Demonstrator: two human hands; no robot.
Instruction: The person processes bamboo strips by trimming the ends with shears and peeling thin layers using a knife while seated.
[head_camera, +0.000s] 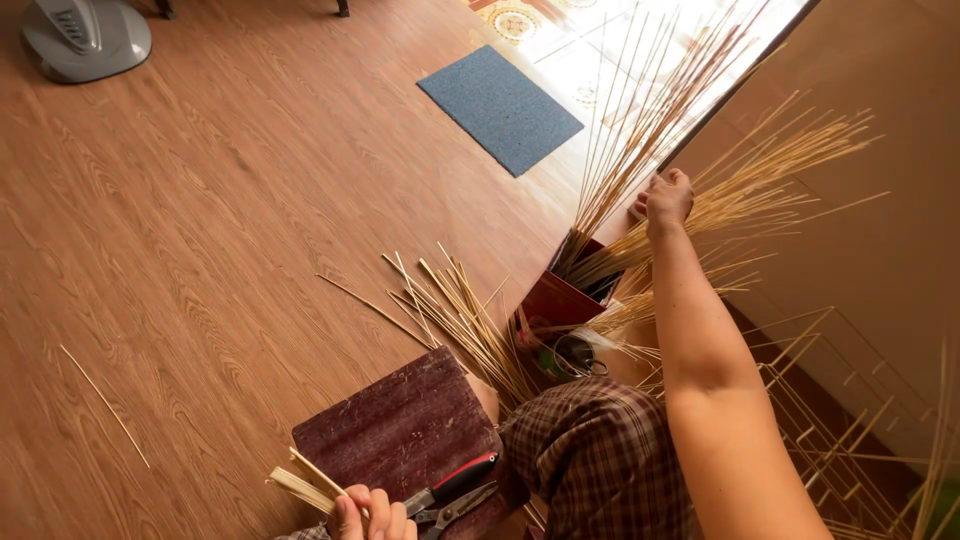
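A wood-grain floor (200, 230) fills most of the view, with a blue doormat (500, 108) near a bright doorway and the grey base of a fan (85, 38) at the top left corner. A tall spray of thin bamboo sticks (640, 130) stands in a red box (560, 295) beside the person's checked-cloth knee (600, 450); more sticks fan out to the right against a brown wall. A looser heap of short cut sticks (460, 315) lies on the floor just beside the box. In front of the knee sits a dark reddish wooden board (400, 430).

The right hand (668, 200) is stretched far out and closed around a few of the standing sticks near their middle. The left hand (375, 515), at the bottom edge, is closed on a small bundle of pale cut strips (300, 485) and seems also to hold the red-and-black handled pruning shears (455, 490) lying over the board; whether it truly grips them I cannot tell.

A single stray stick (105, 405) lies well apart on the left.

Risks, as I judge them: a pull on the gripped sticks could tip the light box or drag neighbouring sticks out, and the shears, loosely held among the strips, could slip or nick a finger.
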